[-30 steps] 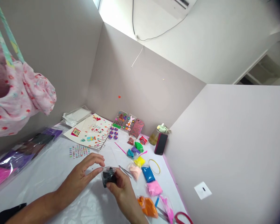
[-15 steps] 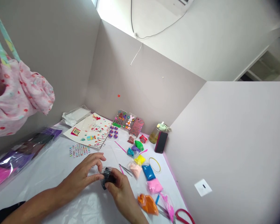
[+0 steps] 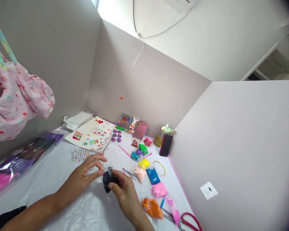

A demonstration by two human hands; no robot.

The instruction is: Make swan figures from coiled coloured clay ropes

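Note:
Above the white-covered table, my right hand (image 3: 125, 189) grips a small clear plastic bag of black clay (image 3: 107, 180) between thumb and fingers. My left hand (image 3: 88, 171) pinches the bag's clear upper edge with thumb and index finger, its other fingers stretched out above. Just right of the bag lie tweezers (image 3: 129, 173) and a bag of peach clay (image 3: 139, 173). Further along are bags of yellow (image 3: 144, 163), blue (image 3: 153, 176), pink (image 3: 159, 190) and orange clay (image 3: 152, 208).
Red-handled scissors (image 3: 190, 221) lie at the near right. A phone (image 3: 166, 145) leans against a jar (image 3: 159, 139) near the wall. Decorated phone cases (image 3: 133, 124), a sticker-covered sheet (image 3: 86, 136) and rhinestones (image 3: 80, 155) sit further back. Packaged colored sheets (image 3: 26, 160) lie left.
My left hand has shifted slightly left and up, drawing at the bag's edge. More of the black clay bag shows between my hands. The view has tilted a little.

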